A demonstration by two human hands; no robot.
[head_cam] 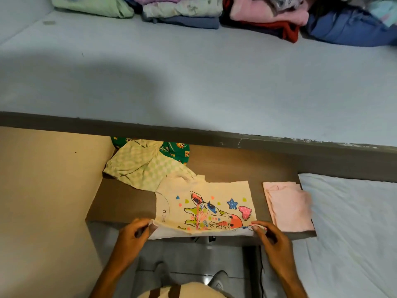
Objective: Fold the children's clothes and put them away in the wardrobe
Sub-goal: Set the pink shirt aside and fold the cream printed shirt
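Observation:
A cream children's shirt [206,203] with a colourful giraffe print lies flat on a brown ledge [120,201]. My left hand [131,237] pinches its near left corner and my right hand [272,239] pinches its near right corner. A folded pink garment [289,207] rests on the ledge just to the right of the shirt. Behind the shirt lie a crumpled pale green checked garment [139,168] and a dark green printed one [176,151], partly hidden under the upper shelf edge.
A wide pale blue shelf [193,78] spans the upper view, with several stacks of folded clothes [182,11] along its back. A white sheet [352,222] covers the surface at right. A beige panel [43,201] stands at left.

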